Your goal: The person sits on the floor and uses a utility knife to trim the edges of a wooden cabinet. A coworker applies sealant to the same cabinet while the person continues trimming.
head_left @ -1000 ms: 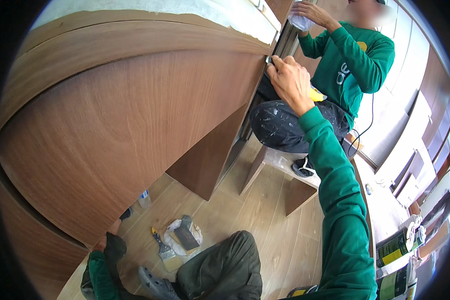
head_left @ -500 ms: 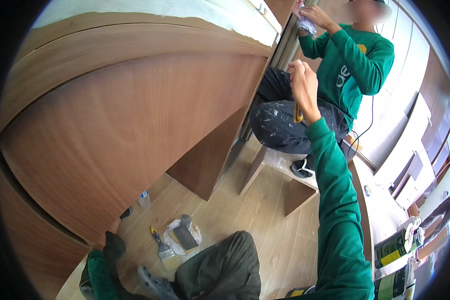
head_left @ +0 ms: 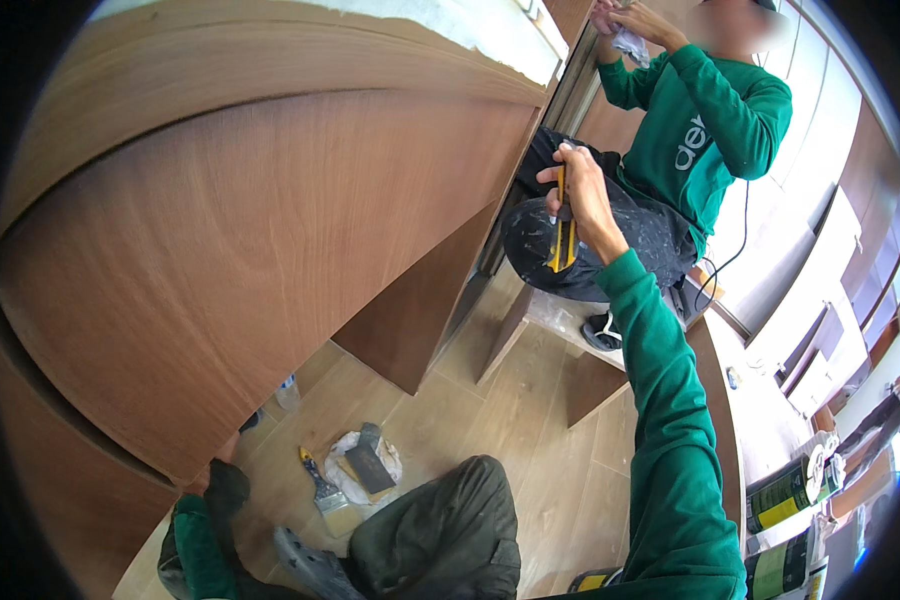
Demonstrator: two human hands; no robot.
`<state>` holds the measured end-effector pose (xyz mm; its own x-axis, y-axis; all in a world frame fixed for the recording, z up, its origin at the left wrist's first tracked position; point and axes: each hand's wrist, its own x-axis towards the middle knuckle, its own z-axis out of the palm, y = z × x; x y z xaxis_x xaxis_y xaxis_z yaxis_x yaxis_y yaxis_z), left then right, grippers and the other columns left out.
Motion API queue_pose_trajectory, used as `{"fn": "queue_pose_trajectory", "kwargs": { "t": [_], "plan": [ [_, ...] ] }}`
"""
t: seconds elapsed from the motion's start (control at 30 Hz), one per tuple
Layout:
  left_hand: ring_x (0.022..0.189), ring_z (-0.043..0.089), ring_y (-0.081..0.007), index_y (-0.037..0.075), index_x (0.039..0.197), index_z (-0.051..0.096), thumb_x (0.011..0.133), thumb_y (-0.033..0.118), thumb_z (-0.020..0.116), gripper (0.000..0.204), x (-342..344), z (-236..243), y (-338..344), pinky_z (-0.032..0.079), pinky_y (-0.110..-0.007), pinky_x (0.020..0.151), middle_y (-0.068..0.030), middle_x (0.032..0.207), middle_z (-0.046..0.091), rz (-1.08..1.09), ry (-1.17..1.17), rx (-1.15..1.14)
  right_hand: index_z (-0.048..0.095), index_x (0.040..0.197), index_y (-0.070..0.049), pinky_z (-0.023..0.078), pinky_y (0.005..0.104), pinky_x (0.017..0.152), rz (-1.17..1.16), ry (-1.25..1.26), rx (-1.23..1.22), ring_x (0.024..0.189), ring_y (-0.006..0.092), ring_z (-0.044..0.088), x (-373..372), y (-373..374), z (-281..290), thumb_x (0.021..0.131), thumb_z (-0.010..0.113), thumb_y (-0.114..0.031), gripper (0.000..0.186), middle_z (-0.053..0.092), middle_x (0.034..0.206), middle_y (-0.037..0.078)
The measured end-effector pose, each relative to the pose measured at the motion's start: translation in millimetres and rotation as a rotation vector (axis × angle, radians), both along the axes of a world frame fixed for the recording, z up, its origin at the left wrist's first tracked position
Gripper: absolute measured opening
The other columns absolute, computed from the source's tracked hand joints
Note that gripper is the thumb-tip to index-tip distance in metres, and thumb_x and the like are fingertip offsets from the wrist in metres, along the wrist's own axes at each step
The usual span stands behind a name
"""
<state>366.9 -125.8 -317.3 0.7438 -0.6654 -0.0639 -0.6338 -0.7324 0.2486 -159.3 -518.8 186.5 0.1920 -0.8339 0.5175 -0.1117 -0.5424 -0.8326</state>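
My right hand (head_left: 582,200) is closed on a yellow-and-black utility knife (head_left: 564,245), held upright just right of the brown wood-veneer cabinet panel (head_left: 260,220), in front of a co-worker's dark, paint-spattered knee. A strip of pale paper or masking (head_left: 310,10) with a ragged edge runs along the panel's top. Low at the left, my left hand (head_left: 198,484) shows only as a bit of skin above its green sleeve, at the cabinet's lower edge; its fingers are hidden.
A co-worker (head_left: 720,120) in a green top sits ahead, holding crumpled light material (head_left: 632,45), above a wooden bench (head_left: 595,385). On the floor lie a paintbrush (head_left: 326,490), a dark block (head_left: 370,460) and a bottle (head_left: 288,395). Cans (head_left: 778,500) stand right.
My right hand has come away from the cabinet's corner, moving right and down, and the knife now shows clearly along it. The co-worker's hands have shifted slightly around the crumpled material.
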Motion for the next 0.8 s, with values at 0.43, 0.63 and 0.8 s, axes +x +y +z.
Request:
{"fn": "queue_pose_trajectory", "kwargs": {
  "t": [0.43,0.63,0.8],
  "plan": [
    [0.116,0.066,-0.0470,-0.005,0.116,0.071,0.091,0.072,0.061,0.081,11,7,-3,0.051,-0.052,0.100,-0.0309,0.123,0.069,0.237,0.158,-0.013,0.061,0.105,0.001,0.052,0.0428,0.065,-0.187,0.867,-0.364,0.068,0.0289,0.069,10,8,57,0.109,0.047,-0.029,0.033,0.065,0.074,0.015],
    [0.118,0.065,-0.0457,-0.005,0.118,0.070,0.091,0.073,0.061,0.083,-9,25,-7,0.050,-0.052,0.099,-0.0297,0.124,0.069,0.066,0.132,0.003,0.057,0.106,-0.003,0.044,0.0320,0.043,-0.143,0.840,-0.461,0.049,0.0150,0.056,5,-4,58,0.110,0.047,-0.027,0.026,0.064,0.074,0.008],
    [0.119,0.065,-0.0455,-0.005,0.117,0.070,0.091,0.074,0.061,0.084,5,14,-7,0.049,-0.054,0.097,-0.0292,0.125,0.069,0.356,0.223,0.002,0.061,0.109,0.002,0.054,0.0514,0.078,-0.169,0.904,-0.502,0.083,0.0417,0.072,16,-4,61,0.104,0.053,-0.021,0.025,0.072,0.082,0.023]
  ]
}}
